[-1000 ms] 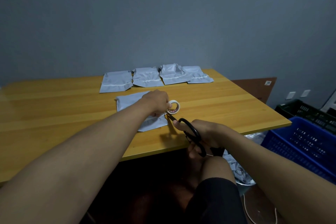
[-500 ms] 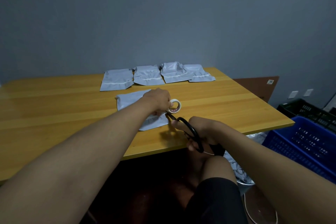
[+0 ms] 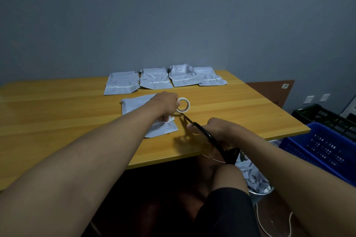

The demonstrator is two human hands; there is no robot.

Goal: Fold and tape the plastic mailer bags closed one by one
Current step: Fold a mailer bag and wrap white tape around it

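Wooden surface [image 3: 57, 113] carries the mailer bag [image 3: 161, 128]. Left hand [image 3: 165, 102], fingers clamped on the tape roll [image 3: 183, 104], pins it; right hand [image 3: 215, 128] grips scissors [image 3: 202, 131]. A slack strip could let the blades nick the bag.

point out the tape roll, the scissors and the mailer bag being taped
tape roll [image 3: 183, 104]: head view, on the white ring's rim.
scissors [image 3: 208, 135]: head view, on the black handle loop.
mailer bag [image 3: 134, 105]: head view, on its bare upper-left part.

No text or label is legible anywhere
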